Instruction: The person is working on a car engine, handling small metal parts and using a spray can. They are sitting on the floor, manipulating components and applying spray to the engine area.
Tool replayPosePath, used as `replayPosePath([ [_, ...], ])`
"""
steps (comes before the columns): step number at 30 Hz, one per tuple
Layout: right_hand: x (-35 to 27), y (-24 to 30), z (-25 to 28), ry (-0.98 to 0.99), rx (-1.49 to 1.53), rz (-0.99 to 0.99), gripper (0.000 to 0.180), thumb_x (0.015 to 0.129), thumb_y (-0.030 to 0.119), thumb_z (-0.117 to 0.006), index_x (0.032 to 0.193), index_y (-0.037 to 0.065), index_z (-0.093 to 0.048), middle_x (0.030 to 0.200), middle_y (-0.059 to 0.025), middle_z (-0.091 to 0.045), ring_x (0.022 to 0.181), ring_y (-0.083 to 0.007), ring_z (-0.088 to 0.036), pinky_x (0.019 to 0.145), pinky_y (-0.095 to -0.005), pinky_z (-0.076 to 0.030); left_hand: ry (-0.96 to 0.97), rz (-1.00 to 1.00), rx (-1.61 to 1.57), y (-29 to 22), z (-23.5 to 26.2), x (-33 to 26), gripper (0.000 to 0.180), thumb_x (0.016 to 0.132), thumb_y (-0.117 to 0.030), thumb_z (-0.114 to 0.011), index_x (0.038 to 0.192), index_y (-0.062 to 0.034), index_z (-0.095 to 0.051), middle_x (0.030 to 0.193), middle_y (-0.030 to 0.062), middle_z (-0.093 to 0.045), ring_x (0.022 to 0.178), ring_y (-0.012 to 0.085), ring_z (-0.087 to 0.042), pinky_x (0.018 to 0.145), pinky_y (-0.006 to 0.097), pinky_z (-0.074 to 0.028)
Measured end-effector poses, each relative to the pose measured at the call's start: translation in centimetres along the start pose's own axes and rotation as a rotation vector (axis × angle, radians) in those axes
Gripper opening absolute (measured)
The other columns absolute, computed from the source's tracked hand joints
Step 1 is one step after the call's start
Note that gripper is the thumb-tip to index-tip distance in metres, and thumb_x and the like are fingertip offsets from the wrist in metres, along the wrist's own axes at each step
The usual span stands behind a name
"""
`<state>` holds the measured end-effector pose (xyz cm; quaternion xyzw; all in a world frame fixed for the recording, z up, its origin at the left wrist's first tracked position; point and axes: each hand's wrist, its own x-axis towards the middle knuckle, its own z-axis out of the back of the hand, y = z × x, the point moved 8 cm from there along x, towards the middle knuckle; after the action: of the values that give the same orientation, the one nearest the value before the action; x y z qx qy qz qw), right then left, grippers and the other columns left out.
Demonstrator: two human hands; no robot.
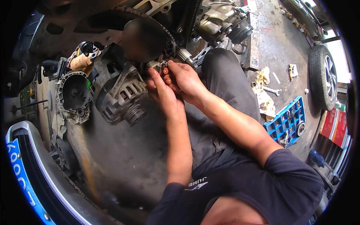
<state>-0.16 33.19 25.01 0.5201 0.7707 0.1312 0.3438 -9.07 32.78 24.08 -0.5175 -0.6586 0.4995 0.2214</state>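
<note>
My left hand [164, 90] and my right hand [186, 80] meet below the engine, their fingers bent close together. Both are closed around a small part at the fingertips that I cannot make out, since the fingers cover most of it. Just left of them hangs an alternator [125, 90], grey and dirty, with a ribbed pulley [134, 114] at its lower end. A toothed metal sprocket [184, 56] shows right behind my right fingers. Above runs a dark toothed belt [167, 32]. A blurred round patch hides what lies directly above my left hand.
A bell-shaped gearbox housing [75, 90] stands at left, near a car bumper [41, 168]. Another engine unit with a black pulley [240, 32] lies at upper right. On the floor at right are a wrench [270, 90], stained rags [264, 101], a blue parts tray [279, 122] and a wheel [322, 77].
</note>
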Motion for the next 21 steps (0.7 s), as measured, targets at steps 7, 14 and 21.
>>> replayPosePath([
  [7,0.0,1.2,0.8,-0.183,-0.327,0.33,0.03,0.104,0.024,-0.054,0.085,0.001,-0.061,0.068,-0.0019,-0.061,0.058,-0.0073,-0.053,0.053,-0.0249,-0.043,-0.039,0.058,-0.138,0.1,-0.5,-0.3,0.043,0.098,-0.045,-0.062,0.092,-0.0024,-0.057,0.09,0.005,-0.064,0.082,0.0144,-0.061,0.074,0.029,-0.051],
  [14,-0.4,1.9,0.3,-0.167,-0.575,0.394,0.032,0.103,0.026,-0.052,0.087,0.0,-0.061,0.07,-0.0041,-0.063,0.059,-0.0099,-0.056,0.055,-0.0262,-0.046,-0.002,0.044,-0.197,-0.1,-1.0,-0.3,0.04,0.098,-0.043,-0.063,0.09,-0.0039,-0.057,0.085,0.0032,-0.063,0.076,0.0116,-0.06,0.069,0.027,-0.051],
  [21,0.1,0.3,0.3,0.024,-0.072,0.01,0.037,0.107,0.031,-0.046,0.084,0.003,-0.057,0.065,-0.0008,-0.055,0.053,-0.0075,-0.047,0.049,-0.0229,-0.038,0.086,0.094,-0.091,0.2,-0.5,-0.1,0.045,0.101,-0.049,-0.053,0.089,-0.0064,-0.06,0.079,-0.0024,-0.057,0.07,0.0079,-0.053,0.063,0.023,-0.045],
])
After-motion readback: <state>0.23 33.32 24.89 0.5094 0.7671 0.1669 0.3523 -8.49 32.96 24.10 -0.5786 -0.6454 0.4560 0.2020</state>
